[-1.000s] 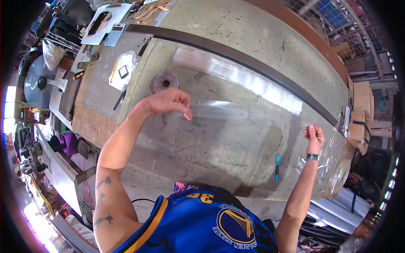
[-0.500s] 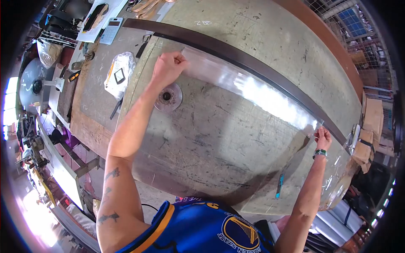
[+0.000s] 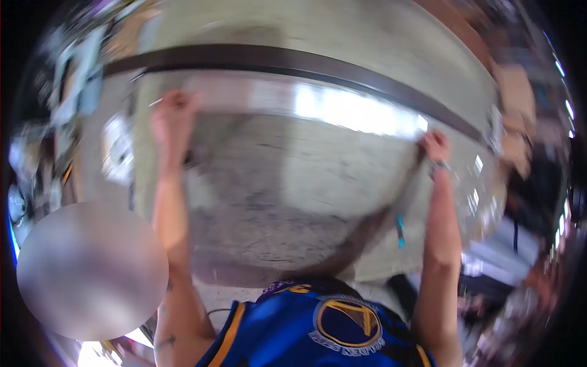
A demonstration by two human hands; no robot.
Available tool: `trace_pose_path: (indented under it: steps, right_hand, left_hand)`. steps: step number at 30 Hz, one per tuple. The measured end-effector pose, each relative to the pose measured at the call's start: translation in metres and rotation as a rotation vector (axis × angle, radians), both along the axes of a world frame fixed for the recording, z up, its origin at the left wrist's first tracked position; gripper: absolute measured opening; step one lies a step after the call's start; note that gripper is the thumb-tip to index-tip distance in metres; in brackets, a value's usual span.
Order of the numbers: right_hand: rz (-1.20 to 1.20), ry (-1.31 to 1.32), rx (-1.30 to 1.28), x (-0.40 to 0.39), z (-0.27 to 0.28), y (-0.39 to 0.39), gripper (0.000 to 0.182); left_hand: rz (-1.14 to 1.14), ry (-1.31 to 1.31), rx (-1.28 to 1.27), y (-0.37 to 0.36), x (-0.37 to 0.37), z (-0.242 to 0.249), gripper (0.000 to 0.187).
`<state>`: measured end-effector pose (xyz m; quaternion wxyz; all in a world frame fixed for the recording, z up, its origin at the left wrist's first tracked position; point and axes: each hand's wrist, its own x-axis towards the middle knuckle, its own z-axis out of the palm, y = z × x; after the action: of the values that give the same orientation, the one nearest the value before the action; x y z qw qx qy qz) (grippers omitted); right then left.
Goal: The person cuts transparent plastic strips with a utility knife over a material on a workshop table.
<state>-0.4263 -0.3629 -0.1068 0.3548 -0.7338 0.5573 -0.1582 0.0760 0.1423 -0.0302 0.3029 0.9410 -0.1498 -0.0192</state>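
Observation:
A long strip of clear plastic [image 3: 269, 96] stretches between my two hands, shining brightly toward its right part. My left hand [image 3: 175, 110] is closed in a pinch on the strip's left end, blurred by motion. At the right end, my right hand [image 3: 435, 147] pinches the strip's corner with closed fingers. Just beyond the strip's far edge runs a long dark bar [image 3: 244, 58] across the grey worktable [image 3: 244, 220].
A teal cutter-like tool [image 3: 400, 230] lies on the table near my right forearm. A plastic bag [image 3: 117, 148] is on the left. Cardboard boxes [image 3: 516, 101] stand at the right edge. A blurred round patch covers the lower left.
The whole view has turned and blurred, so the strip and bar look more level. Both hands appear farther left in the picture and still hold the strip. The round patch has appeared.

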Motion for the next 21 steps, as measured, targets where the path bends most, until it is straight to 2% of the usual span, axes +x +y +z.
trace_pose_path:
  steps: [1,2,3,4,5,6,9,12,15,21]
  right_hand:
    - [-0.071,0.058,0.023,0.026,0.036,0.035,0.022]
    - [-0.073,0.231,-0.209,0.033,0.047,0.048,0.030]
    - [-0.127,0.134,-0.155,0.017,0.022,0.033,0.037]
    - [-0.151,0.228,-0.237,0.025,0.034,0.044,0.041]
    - [-0.161,0.165,-0.247,0.018,0.021,0.036,0.042]
    - [-0.193,0.150,-0.187,0.025,0.038,0.049,0.041]
    - [-0.146,0.061,-0.151,0.018,0.030,0.050,0.040]
    - [-0.077,0.167,-0.194,0.022,0.043,0.061,0.035]
    - [-0.100,0.151,-0.173,0.026,0.048,0.065,0.030]
    - [0.007,0.139,-0.259,0.018,0.045,0.066,0.030]
  left_hand:
    - [-0.014,-0.116,-0.011,0.006,0.010,-0.021,0.040]
    - [-0.044,-0.123,0.035,0.013,0.020,-0.032,0.044]
    - [-0.057,-0.173,-0.015,0.018,0.025,-0.040,0.045]
    - [-0.069,-0.089,0.004,0.018,0.032,-0.041,0.045]
    - [-0.079,-0.043,-0.105,0.019,0.034,-0.046,0.045]
    - [-0.087,-0.053,-0.103,0.013,0.027,-0.038,0.045]
    - [-0.049,-0.099,-0.054,0.013,0.030,-0.040,0.040]
    - [-0.069,-0.027,-0.092,0.017,0.030,-0.043,0.033]
    - [-0.090,-0.062,-0.163,0.019,0.032,-0.047,0.028]
    - [-0.090,-0.071,-0.212,0.020,0.032,-0.050,0.028]
